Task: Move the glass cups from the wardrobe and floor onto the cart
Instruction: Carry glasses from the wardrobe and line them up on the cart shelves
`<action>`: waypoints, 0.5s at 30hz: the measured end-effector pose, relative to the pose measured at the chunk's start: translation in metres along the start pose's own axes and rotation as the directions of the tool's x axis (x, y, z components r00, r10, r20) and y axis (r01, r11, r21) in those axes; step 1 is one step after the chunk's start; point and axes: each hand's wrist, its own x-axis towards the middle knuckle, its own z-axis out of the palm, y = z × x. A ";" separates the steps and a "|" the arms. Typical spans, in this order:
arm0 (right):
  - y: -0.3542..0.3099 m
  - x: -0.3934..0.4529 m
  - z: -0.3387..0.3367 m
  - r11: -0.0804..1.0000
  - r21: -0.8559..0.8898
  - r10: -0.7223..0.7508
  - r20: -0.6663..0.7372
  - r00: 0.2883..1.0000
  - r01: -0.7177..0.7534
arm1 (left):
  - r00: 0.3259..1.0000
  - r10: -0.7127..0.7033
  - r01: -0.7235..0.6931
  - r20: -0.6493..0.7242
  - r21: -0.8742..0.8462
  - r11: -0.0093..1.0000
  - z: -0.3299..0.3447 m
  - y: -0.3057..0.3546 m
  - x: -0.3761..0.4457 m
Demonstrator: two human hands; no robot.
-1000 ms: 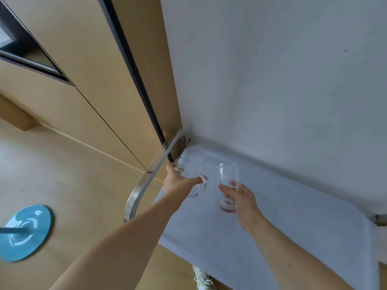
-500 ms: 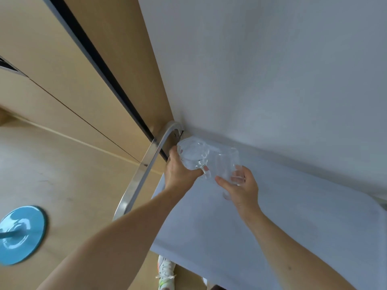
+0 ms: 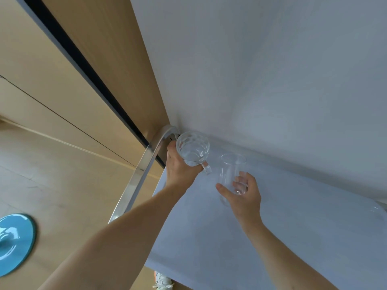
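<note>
A person's left hand (image 3: 181, 170) gripped a dimpled glass mug (image 3: 193, 149) at the far-left corner of the cart (image 3: 209, 237), fingers curled round its body, handle pointing toward the person. The right hand (image 3: 244, 194) wrapped loosely around a tall plain glass (image 3: 231, 174) standing upright on the cart's pale top, thumb on one side, fingers seen thru the glass on the other. The 2 glasses sat near each other, not touching. The cart's top was covered w/ a smooth white sheet; a curved metal handle (image 3: 138, 178) ran along its left edge. A white wall (image 3: 272, 70) rose behind the cart, next to tan wood wardrobe panels (image 3: 62, 91) w/ a dark vertical strip. A blue round base (image 3: 14, 241) lay on the light wood floor (image 3: 62, 185) at left.
</note>
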 end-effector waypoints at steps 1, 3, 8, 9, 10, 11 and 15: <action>0.000 0.000 0.000 1.000 0.001 -0.001 -0.003 1.000 0.001 | 1.000 0.003 -0.003 -0.016 -0.006 1.000 0.001 0.000 0.000; 0.001 0.000 -0.002 1.000 -0.005 -0.006 -0.009 1.000 0.006 | 0.999 -0.003 0.002 -0.050 -0.025 1.000 0.005 -0.001 -0.004; 0.006 -0.002 -0.004 0.999 -0.019 -0.031 -0.024 0.999 0.031 | 0.993 -0.021 0.014 -0.112 -0.063 0.998 0.015 -0.007 -0.012; 0.007 -0.002 -0.004 0.999 -0.020 -0.032 -0.027 0.999 0.032 | 0.992 -0.027 0.018 -0.121 -0.068 0.998 0.016 -0.007 -0.012; 0.008 -0.002 -0.004 0.999 -0.021 -0.033 -0.029 0.999 0.032 | 0.991 -0.036 0.026 -0.131 -0.074 0.997 0.018 -0.006 -0.012; 0.009 -0.002 -0.004 0.999 -0.021 -0.035 -0.030 0.999 0.035 | 0.989 -0.046 0.034 -0.143 -0.082 0.996 0.020 -0.005 -0.012; 0.012 -0.003 -0.006 0.999 -0.022 -0.046 -0.032 0.998 0.046 | 0.984 -0.058 0.046 -0.168 -0.076 0.996 0.026 -0.004 -0.014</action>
